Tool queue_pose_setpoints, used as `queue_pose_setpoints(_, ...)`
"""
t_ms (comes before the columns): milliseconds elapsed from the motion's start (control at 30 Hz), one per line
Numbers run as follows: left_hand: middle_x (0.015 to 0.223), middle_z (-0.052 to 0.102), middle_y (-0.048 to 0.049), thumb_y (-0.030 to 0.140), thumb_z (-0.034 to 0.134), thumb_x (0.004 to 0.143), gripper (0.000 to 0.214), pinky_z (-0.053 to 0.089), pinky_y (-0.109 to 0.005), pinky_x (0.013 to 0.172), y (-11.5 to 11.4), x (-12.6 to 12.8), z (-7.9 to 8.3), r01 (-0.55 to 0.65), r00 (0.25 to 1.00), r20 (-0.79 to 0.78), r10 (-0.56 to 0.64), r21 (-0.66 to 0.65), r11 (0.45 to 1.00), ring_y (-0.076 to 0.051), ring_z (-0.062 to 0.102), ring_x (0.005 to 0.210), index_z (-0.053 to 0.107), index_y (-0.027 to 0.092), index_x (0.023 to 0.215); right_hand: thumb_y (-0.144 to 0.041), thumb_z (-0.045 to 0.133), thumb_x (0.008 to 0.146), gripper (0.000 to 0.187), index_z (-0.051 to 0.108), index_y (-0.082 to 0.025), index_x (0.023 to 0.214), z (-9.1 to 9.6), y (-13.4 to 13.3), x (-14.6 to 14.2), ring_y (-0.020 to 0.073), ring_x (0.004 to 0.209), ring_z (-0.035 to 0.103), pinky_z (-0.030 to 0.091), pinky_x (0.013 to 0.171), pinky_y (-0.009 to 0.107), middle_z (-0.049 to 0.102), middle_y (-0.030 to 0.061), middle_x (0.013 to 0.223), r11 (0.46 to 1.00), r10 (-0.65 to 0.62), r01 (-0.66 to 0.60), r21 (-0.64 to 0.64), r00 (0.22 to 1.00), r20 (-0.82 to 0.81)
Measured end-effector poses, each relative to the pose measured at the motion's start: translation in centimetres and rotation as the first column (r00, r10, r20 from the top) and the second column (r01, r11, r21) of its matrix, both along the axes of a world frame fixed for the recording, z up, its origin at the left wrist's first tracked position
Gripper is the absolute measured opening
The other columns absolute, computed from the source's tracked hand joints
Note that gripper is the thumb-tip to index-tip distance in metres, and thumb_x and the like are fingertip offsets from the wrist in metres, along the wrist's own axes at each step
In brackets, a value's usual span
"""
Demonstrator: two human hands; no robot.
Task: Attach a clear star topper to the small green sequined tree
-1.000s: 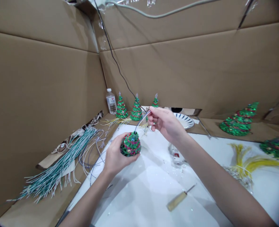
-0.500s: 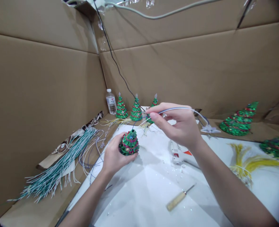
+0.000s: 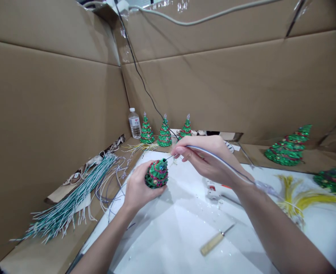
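My left hand (image 3: 141,186) is wrapped round a small green Christmas tree ornament (image 3: 157,174) with red trim, its open tip tilted to the right. Between thumb and fingers, my right hand (image 3: 205,156) pinches a blue and white wire (image 3: 213,155). One end of the wire reaches the hole in the tree's tip; whether it is inside I cannot tell. The wire's other end trails back over my right wrist to a clear star-shaped piece (image 3: 266,188).
Three finished-looking trees (image 3: 164,133) stand at the back beside a water bottle (image 3: 134,123). A bundle of green and white wires (image 3: 79,194) lies left. On the white sheet are an awl (image 3: 217,240), a glue gun (image 3: 212,190) and yellow wires (image 3: 292,198). Another tree (image 3: 289,146) stands right.
My right hand has moved down closer to the tree's tip. The wire and its star end have swung from above the hand to over my right wrist. The tree has tilted right.
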State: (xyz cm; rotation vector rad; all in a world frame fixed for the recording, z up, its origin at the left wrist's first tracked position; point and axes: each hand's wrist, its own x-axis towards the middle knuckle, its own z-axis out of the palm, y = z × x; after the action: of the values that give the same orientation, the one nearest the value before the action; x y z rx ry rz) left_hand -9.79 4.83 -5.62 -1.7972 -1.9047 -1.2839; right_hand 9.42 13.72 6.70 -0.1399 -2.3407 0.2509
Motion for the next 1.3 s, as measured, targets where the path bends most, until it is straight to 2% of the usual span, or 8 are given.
queue_pose_setpoints(267, 0.118, 0.064, -0.0042, 0.032, 0.079, 0.056, 0.072, 0.049, -0.035, 0.091, 0.2, 0.1, -0.3, 0.016, 1.0, 0.004, -0.015, -0.016, 1.0, -0.025, 0.062, 0.105, 0.051, 0.025, 0.122, -0.021, 0.049, 0.092, 0.023, 0.066, -0.009, 0.084, -1.7, 1.2, -2.2, 0.0107, 0.08, 0.056, 0.043, 0.072, 0.023, 0.062, 0.0068, 0.086, 0.974, 0.226, -0.226, -0.023, 0.974, -0.006)
queue_pose_setpoints(600, 0.113, 0.066, -0.0025, 0.031, 0.08, 0.056, 0.071, 0.051, -0.034, 0.087, 0.1, 0.3, -0.1, 0.046, 0.997, 0.063, -0.041, -0.08, 0.996, -0.024, 0.065, 0.097, 0.051, 0.025, 0.12, -0.022, 0.062, 0.084, 0.018, 0.073, -0.016, 0.097, -2.3, 1.5, -2.9, 0.0076, 0.065, 0.045, 0.04, 0.061, 0.021, 0.048, -0.0009, 0.071, 0.94, 0.217, -0.195, -0.278, 0.975, 0.051)
queue_pose_setpoints(767, 0.113, 0.065, -0.0036, 0.032, 0.078, 0.059, 0.069, 0.051, -0.034, 0.086, 0.0, 0.3, -0.1, 0.045, 0.997, 0.057, -0.042, -0.042, 0.998, -0.024, 0.064, 0.098, 0.05, 0.024, 0.121, -0.024, 0.067, 0.08, 0.027, 0.068, -0.017, 0.106, -2.2, 0.9, -2.3, 0.0089, 0.072, 0.049, 0.039, 0.06, 0.022, 0.054, 0.0018, 0.084, 0.968, 0.25, -0.252, 0.014, 0.964, 0.094)
queue_pose_setpoints(900, 0.114, 0.065, -0.0055, 0.035, 0.078, 0.059, 0.066, 0.05, -0.036, 0.089, 0.0, 0.2, 0.0, 0.067, 0.995, 0.071, -0.063, -0.069, 0.995, -0.026, 0.063, 0.102, 0.053, 0.022, 0.118, -0.026, 0.059, 0.086, 0.017, 0.07, -0.016, 0.095, -2.1, 0.2, -2.0, 0.0096, 0.068, 0.049, 0.036, 0.056, 0.024, 0.055, 0.0015, 0.075, 0.933, 0.202, -0.194, 0.304, 0.979, 0.005)
queue_pose_setpoints(967, 0.117, 0.064, -0.0061, 0.034, 0.079, 0.058, 0.067, 0.049, -0.037, 0.091, 0.0, 0.2, 0.0, 0.074, 0.994, 0.081, -0.068, -0.075, 0.994, -0.026, 0.061, 0.106, 0.054, 0.022, 0.118, -0.022, 0.059, 0.086, 0.014, 0.07, -0.015, 0.091, -2.0, -0.1, -2.0, 0.0093, 0.065, 0.05, 0.037, 0.056, 0.024, 0.057, 0.0007, 0.069, 0.922, 0.225, -0.198, 0.332, 0.973, -0.045)
queue_pose_setpoints(1100, 0.119, 0.063, -0.0051, 0.029, 0.079, 0.056, 0.07, 0.049, -0.037, 0.092, -0.1, 0.3, 0.2, 0.074, 0.992, 0.105, -0.064, -0.092, 0.993, -0.026, 0.062, 0.105, 0.052, 0.023, 0.12, -0.014, 0.061, 0.083, 0.008, 0.069, -0.012, 0.083, -1.4, -0.2, -2.0, 0.007, 0.063, 0.054, 0.043, 0.057, 0.02, 0.064, 0.0013, 0.069, 0.962, 0.272, -0.264, 0.072, 0.951, -0.148)
queue_pose_setpoints(1233, 0.118, 0.064, -0.0033, 0.03, 0.079, 0.057, 0.07, 0.049, -0.036, 0.091, -0.1, 0.5, 0.2, 0.064, 0.995, 0.086, -0.056, -0.088, 0.994, -0.025, 0.062, 0.104, 0.052, 0.025, 0.121, -0.021, 0.061, 0.084, 0.012, 0.07, -0.012, 0.084, -1.0, 0.2, -1.7, 0.0073, 0.064, 0.059, 0.044, 0.049, 0.017, 0.07, 0.0037, 0.076, 0.916, 0.274, -0.303, -0.264, 0.951, -0.14)
queue_pose_setpoints(1300, 0.117, 0.064, -0.0029, 0.03, 0.08, 0.056, 0.072, 0.049, -0.035, 0.09, -0.1, 0.6, 0.1, 0.05, 0.997, 0.064, -0.047, -0.057, 0.997, -0.025, 0.062, 0.104, 0.051, 0.026, 0.122, -0.024, 0.059, 0.086, 0.017, 0.07, -0.012, 0.084, -1.0, 0.5, -1.7, 0.0077, 0.065, 0.058, 0.043, 0.051, 0.018, 0.069, 0.0043, 0.077, 0.903, 0.266, -0.294, -0.313, 0.955, -0.13)
